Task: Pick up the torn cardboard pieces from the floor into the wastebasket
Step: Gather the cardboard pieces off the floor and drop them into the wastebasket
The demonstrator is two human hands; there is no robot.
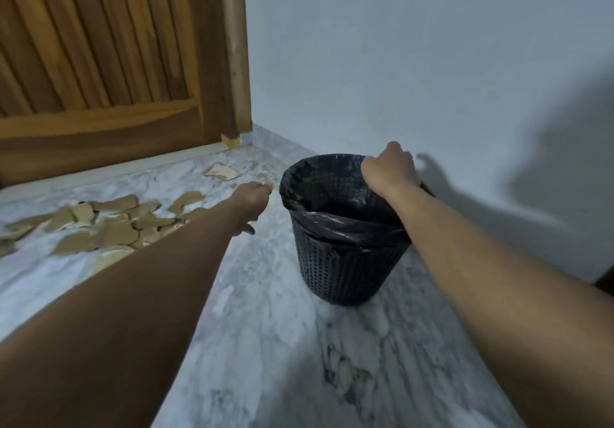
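On marble floor [265,328] by wooden door [99,62], our right hand [390,170] clamped on tilted wastebasket [345,261] rim, our left hand [252,201] loosely open near torn cardboard pieces [109,225]

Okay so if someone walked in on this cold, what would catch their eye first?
Probably the black mesh wastebasket with its bin liner, standing on the marble floor near the white wall, the right hand gripping its far rim. Next, the scatter of torn cardboard pieces on the floor at left, in front of the wooden door. The left hand reaches out between the pile and the basket.
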